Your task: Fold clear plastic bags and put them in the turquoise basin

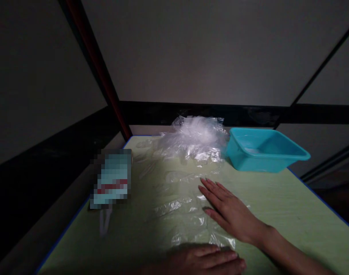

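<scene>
A thin piece of clear, crinkled plastic (pixel 174 206) lies spread on the pale green table (pixel 291 214); whether it is a bag or a sheet I cannot tell. My right hand (pixel 230 212) rests flat over its right part, palm down with the fingers stretched out toward the upper left. Low in the view, my left hand (pixel 208 261) lies flat at the near edge of the plastic, fingers pointing right. Neither hand grips anything. Beyond them is a crumpled heap of clear plastic (pixel 200 137) at the table's far side.
A turquoise plastic basin (pixel 257 162) stands at the far right of the table, beside the heap. On the left lies a blurred-out pale item with a red band (pixel 112 175), a whitish strip (pixel 104 221) near it. Wall panels (pixel 197 53) rise behind the table.
</scene>
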`<action>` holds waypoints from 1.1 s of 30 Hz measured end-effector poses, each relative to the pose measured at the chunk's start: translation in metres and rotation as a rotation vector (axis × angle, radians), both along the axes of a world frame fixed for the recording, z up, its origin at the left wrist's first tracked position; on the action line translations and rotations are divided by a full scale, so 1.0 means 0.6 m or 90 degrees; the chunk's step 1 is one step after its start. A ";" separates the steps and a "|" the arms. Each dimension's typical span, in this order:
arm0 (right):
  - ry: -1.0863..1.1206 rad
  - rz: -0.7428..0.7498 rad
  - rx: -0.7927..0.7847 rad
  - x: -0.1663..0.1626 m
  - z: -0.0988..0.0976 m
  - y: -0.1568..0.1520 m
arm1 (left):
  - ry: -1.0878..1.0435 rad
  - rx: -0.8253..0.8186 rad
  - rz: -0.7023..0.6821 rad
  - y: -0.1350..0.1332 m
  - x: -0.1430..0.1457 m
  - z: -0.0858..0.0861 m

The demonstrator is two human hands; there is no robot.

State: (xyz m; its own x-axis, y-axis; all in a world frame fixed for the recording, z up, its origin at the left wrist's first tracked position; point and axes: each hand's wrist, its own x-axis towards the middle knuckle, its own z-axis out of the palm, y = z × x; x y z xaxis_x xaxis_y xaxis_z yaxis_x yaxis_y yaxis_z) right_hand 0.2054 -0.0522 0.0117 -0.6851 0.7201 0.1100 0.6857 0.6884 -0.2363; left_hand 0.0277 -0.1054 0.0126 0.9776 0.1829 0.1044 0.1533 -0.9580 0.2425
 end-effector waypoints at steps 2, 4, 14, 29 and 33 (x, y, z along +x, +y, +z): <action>0.016 -0.001 0.000 0.001 0.001 0.000 | -0.028 0.037 0.011 -0.004 0.001 -0.003; 0.025 0.001 -0.005 0.001 0.002 0.001 | -0.041 0.070 0.005 -0.007 0.001 0.000; 0.029 0.019 -0.022 -0.004 0.007 0.008 | 0.000 0.144 0.001 -0.010 -0.007 0.022; 0.007 0.045 -0.002 0.005 0.009 0.019 | 0.005 0.134 0.013 -0.017 -0.005 0.030; -0.004 0.043 0.002 0.009 0.013 0.022 | 0.026 0.132 0.017 -0.018 -0.005 0.034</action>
State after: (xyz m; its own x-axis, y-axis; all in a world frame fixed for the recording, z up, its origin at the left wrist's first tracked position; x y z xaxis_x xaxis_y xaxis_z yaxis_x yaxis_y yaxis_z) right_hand 0.2107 -0.0392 0.0193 -0.7331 0.6716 0.1072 0.6390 0.7341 -0.2298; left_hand 0.0246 -0.1162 0.0333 0.9768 0.1879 0.1028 0.1854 -0.9821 0.0331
